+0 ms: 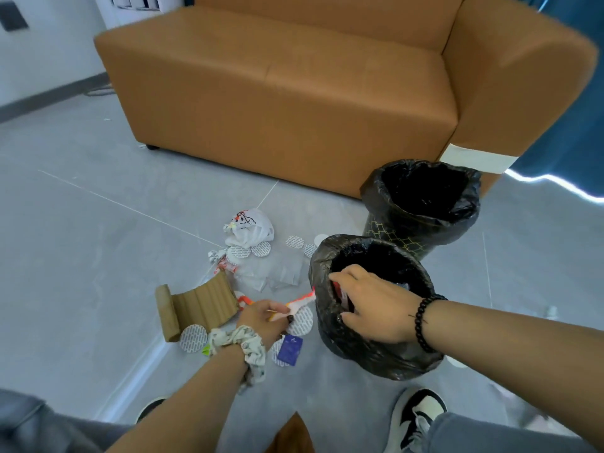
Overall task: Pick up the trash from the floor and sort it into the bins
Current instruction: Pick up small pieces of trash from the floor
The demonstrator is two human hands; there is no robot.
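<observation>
Two bins lined with black bags stand on the grey floor: a near bin [327,276] and a far bin [376,191] behind it. My right hand [376,308] is over the near bin's mouth, fingers closed on a red wrapper [340,291]. My left hand [263,318], with a scrunchie on the wrist, grips an orange-and-white wrapper [299,304] just above the floor. Around it lie a corrugated cardboard piece [196,305], several white round seals [193,336], a blue card [290,349], clear plastic film [277,273] and a knotted white plastic bag [250,228].
A tan sofa [294,93] fills the back, close behind the far bin. My sneakers [415,416] stand near the bottom edge, right of the litter. Open grey floor stretches to the left. A blue curtain [581,125] hangs at the right.
</observation>
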